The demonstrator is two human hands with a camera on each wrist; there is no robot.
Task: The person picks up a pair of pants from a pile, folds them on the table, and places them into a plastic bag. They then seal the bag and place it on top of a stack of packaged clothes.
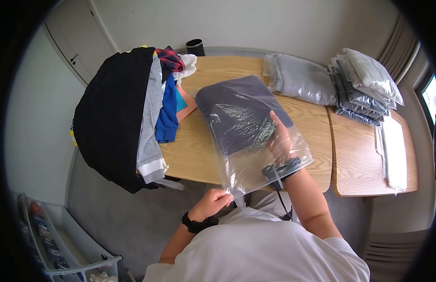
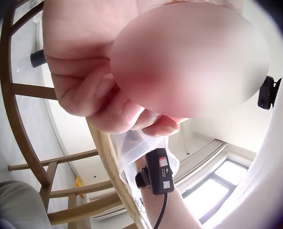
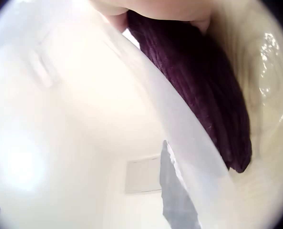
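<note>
A folded dark purple garment (image 1: 239, 110) lies in a clear plastic bag (image 1: 248, 171) above the wooden table, its open end toward the person. My left hand (image 1: 211, 204) pinches the near left corner of the bag's mouth; in the left wrist view, its fingers (image 2: 117, 114) are curled. My right hand (image 1: 280, 141) reaches inside through the mouth, the bag's film lying over hand and wrist. It grips the garment's near right part. In the right wrist view, the garment's layered edge (image 3: 198, 90) shows between thumb and fingers.
Left on the table (image 1: 189, 162) is a pile of clothes, with a black garment (image 1: 117, 113) over the edge. Bagged clothes (image 1: 302, 80) and a stack of packed bags (image 1: 363, 89) stand far right. Flat white bags (image 1: 395, 152) lie near right. A grey bin (image 1: 81, 239) sits lower left.
</note>
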